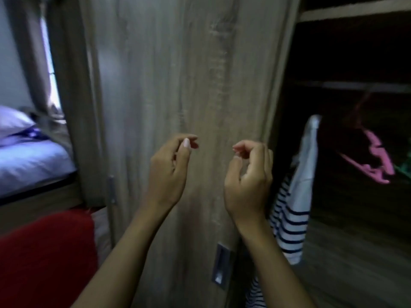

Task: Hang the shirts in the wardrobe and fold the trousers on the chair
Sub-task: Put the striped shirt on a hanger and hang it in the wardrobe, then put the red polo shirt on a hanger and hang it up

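Since the striped shirt (pixel 291 223) is hanging inside the wardrobe (pixel 355 16) at right, left hand (pixel 169 172) and right hand (pixel 249 178) are hovering before its door (pixel 178 74), loosely curled, holding nothing.

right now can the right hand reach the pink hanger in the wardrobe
Probably yes: the right hand looks empty, the wardrobe is open on that side, and only the striped shirt hangs partly between it and the pink hanger.
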### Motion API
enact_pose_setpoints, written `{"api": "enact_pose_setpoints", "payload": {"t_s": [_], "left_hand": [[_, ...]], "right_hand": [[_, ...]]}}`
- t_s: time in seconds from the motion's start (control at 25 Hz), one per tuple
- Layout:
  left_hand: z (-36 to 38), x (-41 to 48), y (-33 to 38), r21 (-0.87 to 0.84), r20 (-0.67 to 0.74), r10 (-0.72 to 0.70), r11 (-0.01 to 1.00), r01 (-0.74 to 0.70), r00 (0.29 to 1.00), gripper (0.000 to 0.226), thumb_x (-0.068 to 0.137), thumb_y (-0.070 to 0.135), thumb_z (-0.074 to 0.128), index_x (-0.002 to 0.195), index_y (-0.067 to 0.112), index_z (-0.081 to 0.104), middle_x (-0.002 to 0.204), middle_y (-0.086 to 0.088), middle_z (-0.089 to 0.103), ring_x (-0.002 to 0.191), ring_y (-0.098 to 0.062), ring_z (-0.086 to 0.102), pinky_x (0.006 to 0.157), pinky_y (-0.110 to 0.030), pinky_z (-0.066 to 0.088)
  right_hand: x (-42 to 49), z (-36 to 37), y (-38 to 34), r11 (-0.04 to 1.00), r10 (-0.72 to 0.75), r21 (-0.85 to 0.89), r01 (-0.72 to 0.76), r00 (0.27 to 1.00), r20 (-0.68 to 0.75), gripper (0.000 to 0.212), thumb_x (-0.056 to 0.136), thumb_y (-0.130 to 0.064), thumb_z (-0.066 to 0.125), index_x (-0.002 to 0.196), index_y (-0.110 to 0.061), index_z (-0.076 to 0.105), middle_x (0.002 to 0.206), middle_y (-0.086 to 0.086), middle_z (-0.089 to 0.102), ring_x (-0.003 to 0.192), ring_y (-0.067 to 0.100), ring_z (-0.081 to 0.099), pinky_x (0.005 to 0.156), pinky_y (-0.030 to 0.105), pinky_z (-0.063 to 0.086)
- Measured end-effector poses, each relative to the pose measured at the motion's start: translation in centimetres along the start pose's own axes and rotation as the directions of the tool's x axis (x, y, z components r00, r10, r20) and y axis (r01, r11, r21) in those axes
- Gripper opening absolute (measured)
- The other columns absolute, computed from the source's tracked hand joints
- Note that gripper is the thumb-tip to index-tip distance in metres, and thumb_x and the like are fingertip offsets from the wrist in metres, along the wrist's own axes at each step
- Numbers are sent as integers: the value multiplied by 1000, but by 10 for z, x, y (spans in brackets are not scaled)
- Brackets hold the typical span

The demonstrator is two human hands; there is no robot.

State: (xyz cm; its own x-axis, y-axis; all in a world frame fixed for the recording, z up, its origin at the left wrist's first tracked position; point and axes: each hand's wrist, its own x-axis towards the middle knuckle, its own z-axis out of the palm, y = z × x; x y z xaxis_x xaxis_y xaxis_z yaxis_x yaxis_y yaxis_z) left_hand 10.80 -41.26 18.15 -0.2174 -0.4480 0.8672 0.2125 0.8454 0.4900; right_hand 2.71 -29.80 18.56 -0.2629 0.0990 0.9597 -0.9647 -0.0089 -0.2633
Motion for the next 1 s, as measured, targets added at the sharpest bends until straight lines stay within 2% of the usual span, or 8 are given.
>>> {"api": "enact_pose_setpoints", "payload": {"t_s": [0.12,0.28,0.48,0.64,0.76,0.88,0.96,1.0], "left_hand": [[-41,-33,-30,70,-11,-109,992,109,994,26,99,20,39,100,16,65,86,2,69,79,-3,62,71,-15,45],[-116,-77,-62,203,-54,-265,941,271,963,25,99,19,41,98,13,65,82,3,69,78,-3,64,73,-17,47],[-220,-123,-91,370,-149,-362,843,391,920,25,99,22,41,95,19,65,80,5,69,75,-3,63,75,-26,48],[-299,-154,-120,448,-203,-448,748,490,871,24,99,22,43,93,22,66,79,8,70,71,-5,63,72,-22,48],[-364,-170,-149,506,-285,-510,639,580,811,23,97,20,45,87,23,66,77,10,70,68,-3,62,72,-26,49],[-412,-179,-174,552,-427,-539,480,682,726,19,94,17,50,85,20,67,83,7,70,76,-9,63,74,-28,45],[-446,-188,-198,573,-531,-559,317,756,636,16,92,18,52,97,14,67,99,-6,68,91,-21,62,79,-28,42],[-459,-191,-209,564,-578,-593,207,800,561,24,92,22,52,108,9,64,110,-14,64,101,-28,59,85,-30,43]], "right_hand": [[-49,39,-6,986,114,98,-134,976,187,17,78,5,51,90,-4,59,87,11,57,83,27,54,75,40,45],[-119,88,-35,934,188,192,-300,873,450,16,80,-2,49,93,-6,59,91,10,57,85,27,56,77,36,45],[-190,145,-94,842,170,218,-494,626,761,10,86,-5,51,93,-10,57,94,6,57,84,20,55,75,32,45],[-236,184,-138,781,162,149,-607,426,890,15,89,-5,52,90,-20,54,86,-4,55,77,10,52,68,16,39],[-271,217,-172,775,192,54,-630,315,930,12,88,-8,53,88,-20,57,74,-8,53,72,12,53,70,28,44],[-294,241,-193,779,191,-6,-627,227,955,13,88,-9,54,85,-21,57,69,-9,56,68,9,54,62,22,39],[-310,257,-208,778,196,-37,-628,185,963,14,88,-8,54,84,-21,58,72,-4,62,71,12,57,60,17,36],[-316,262,-213,773,205,-55,-632,167,964,13,88,-8,54,84,-20,59,74,0,64,72,14,58,59,18,35]]}}
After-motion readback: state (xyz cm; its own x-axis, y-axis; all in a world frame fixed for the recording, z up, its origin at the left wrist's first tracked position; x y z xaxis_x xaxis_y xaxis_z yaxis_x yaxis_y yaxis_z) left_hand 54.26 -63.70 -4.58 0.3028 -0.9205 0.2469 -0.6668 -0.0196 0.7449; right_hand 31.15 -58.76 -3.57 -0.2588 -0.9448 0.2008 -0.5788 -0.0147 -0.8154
